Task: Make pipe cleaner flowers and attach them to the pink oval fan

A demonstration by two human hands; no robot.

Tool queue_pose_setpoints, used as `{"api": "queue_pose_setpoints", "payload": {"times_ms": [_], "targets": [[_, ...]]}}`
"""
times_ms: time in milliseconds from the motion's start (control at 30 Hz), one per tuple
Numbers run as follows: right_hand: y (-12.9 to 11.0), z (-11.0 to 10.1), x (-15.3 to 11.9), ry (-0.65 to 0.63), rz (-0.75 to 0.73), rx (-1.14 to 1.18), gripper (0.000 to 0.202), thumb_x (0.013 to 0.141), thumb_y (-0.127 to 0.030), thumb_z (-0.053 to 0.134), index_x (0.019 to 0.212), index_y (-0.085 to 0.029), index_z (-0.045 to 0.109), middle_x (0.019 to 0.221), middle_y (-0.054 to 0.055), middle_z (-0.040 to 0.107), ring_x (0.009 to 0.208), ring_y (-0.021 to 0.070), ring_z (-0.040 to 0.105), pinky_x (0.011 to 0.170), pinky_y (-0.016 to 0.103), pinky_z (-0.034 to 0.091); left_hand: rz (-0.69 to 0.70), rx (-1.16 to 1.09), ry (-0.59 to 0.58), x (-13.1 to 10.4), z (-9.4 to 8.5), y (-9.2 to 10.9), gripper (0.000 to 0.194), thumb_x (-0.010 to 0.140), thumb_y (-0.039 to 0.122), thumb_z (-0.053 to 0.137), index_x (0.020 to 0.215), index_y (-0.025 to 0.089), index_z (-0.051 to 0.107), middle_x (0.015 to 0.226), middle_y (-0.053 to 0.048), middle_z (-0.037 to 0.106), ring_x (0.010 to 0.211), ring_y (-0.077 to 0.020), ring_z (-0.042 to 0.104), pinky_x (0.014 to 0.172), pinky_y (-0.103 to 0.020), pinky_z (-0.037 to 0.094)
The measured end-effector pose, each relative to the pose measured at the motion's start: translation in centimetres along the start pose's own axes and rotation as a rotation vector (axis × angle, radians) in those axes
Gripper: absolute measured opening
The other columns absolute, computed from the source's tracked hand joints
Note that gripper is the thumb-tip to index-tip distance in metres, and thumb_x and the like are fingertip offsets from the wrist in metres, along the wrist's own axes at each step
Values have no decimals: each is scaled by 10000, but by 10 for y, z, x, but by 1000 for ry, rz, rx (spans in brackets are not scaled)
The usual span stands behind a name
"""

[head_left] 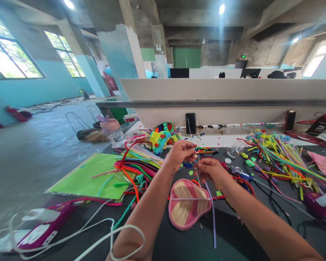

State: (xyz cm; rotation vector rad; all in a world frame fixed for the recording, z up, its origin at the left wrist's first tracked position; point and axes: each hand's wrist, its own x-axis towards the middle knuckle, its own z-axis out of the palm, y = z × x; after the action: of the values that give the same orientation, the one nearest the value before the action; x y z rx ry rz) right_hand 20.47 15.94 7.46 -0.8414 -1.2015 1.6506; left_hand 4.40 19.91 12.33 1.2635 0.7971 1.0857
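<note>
My left hand (180,155) pinches a thin pale wire-like strand (189,127), one end of which rises upright above the fingers. Lower and to the right, my right hand (208,168) has its thumb and finger closed on the same strands, which run down to a pear-shaped piece (189,214). That piece has pink and beige stripes, a fuzzy pink rim and a lilac line across its middle. It lies on the dark table below my hands. A lilac pipe cleaner (213,221) hangs down along its right end. Whether the strands are fastened to it, I cannot tell.
Bundles of colored pipe cleaners (145,159) lie left, with another pile (279,152) right. A green sheet pack (89,174), purple glue gun (47,224) and white cable (125,226) are at left. A phone (190,123) leans on the partition (228,90). A bottle (115,134) stands back left.
</note>
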Motion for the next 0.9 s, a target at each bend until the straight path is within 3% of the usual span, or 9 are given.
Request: {"api": "queue_pose_setpoints", "payload": {"times_ms": [467, 900], "targets": [[-5, 3, -1, 40, 20, -55, 305, 658, -397, 736, 792, -139, 646, 591, 35, 690, 363, 101, 537, 362, 205, 422, -18, 25, 2, 3, 1, -6, 339, 673, 302, 753, 936, 117, 645, 693, -22, 648, 572, -103, 626, 523, -204, 532], [-3, 2, 1, -21, 43, -85, 365, 662, -435, 728, 826, -140, 590, 615, 38, 697, 362, 111, 558, 378, 217, 456, -57, 80, -3, 1, 3, -4, 312, 695, 293, 733, 931, 106, 651, 700, -19, 648, 564, -90, 620, 523, -195, 526]]}}
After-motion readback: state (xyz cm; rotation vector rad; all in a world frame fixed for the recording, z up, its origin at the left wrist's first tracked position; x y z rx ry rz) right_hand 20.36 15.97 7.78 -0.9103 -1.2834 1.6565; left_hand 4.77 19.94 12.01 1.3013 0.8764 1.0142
